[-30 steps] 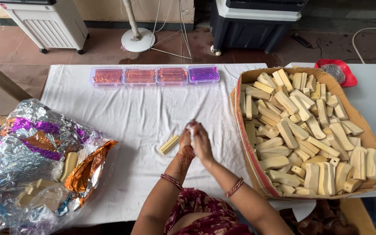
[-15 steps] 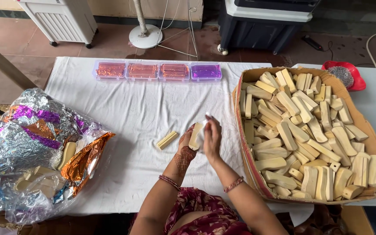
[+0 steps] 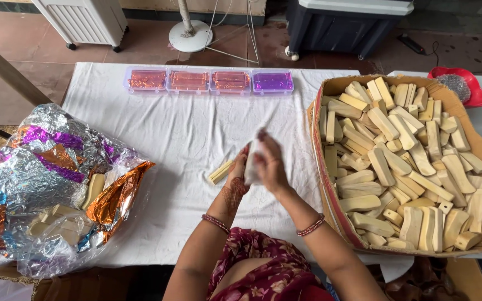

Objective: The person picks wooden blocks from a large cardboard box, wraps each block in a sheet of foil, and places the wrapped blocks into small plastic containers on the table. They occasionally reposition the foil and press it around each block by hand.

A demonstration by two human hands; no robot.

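Pale bar (image 3: 250,161) of soap-like material is between my two hands, above the white cloth (image 3: 185,134) that covers the table, a little in front of my body. My left hand (image 3: 236,177) is on its left side and my right hand (image 3: 270,167) is on its right side, and both are closed around it with the fingers pressing it from the two sides; the bar is blurred, so I cannot tell its exact shape. Just beside my left hand, one more cream stick (image 3: 219,171) lies flat on the cloth, not touching my fingers. On my right stands a big cardboard box (image 3: 330,89), full of many cream bars (image 3: 397,161) lying in all directions. On my left is a heap of crumpled foil sheets (image 3: 34,178) in silver, purple and orange, with some pale pieces among them. At the far edge of the cloth is a row of four clear plastic boxes (image 3: 208,81), three with orange foil inside and one with purple. Behind the cardboard box I see a red bowl (image 3: 464,86).
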